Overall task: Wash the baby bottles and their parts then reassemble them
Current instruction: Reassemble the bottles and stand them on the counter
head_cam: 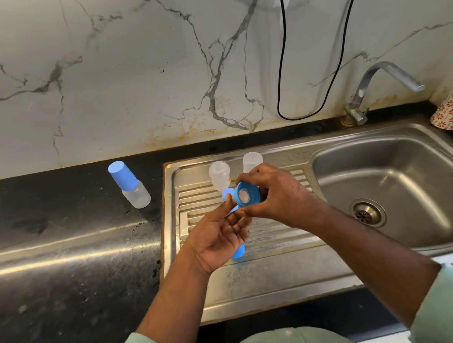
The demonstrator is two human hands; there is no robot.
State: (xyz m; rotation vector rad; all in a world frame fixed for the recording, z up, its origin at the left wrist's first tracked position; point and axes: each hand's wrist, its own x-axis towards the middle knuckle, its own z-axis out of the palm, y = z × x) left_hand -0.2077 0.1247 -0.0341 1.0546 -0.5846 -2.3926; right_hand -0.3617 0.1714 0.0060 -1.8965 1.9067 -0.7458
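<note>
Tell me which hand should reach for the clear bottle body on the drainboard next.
Left, probably. The left hand is open, palm up, holding nothing, just in front of the clear bottle body. The right hand already grips the blue collar.

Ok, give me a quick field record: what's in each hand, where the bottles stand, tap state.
right hand: grips blue collar, nipple seated inside
left hand: open under the collar, fingers straight
capped bottle: assembled, on black counter
open bottles: two, upright on drainboard
blue cap: on drainboard, partly hidden by left hand
tap: no water visible
</note>
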